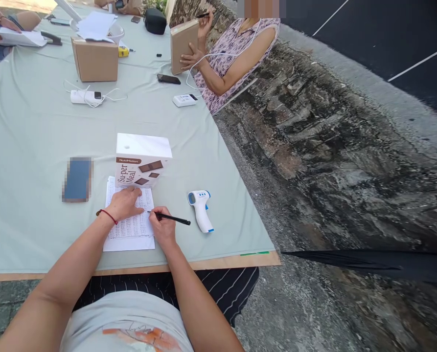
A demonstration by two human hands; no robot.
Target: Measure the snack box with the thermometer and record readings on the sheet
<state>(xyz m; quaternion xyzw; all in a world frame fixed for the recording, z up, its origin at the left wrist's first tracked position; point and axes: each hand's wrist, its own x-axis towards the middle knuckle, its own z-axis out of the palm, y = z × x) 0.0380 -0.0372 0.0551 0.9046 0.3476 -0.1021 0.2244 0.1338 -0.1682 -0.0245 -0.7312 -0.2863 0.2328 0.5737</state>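
Note:
A printed sheet of paper with dense rows of small text lies on the table before me. My left hand rests on it, fingers spread, their tips close to the base of a white box. That box stands upright and reads "Super Meal". In my right hand is a black pen, its tip at the right part of the sheet. To the right lies a white and blue infrared thermometer. A phone, blurred out, lies to the left.
Pale green cloth covers the table. Farther back are a cardboard box, power banks with white cables and a dark phone. A person at right holds another cardboard box and a pen. Other people sit at the far end.

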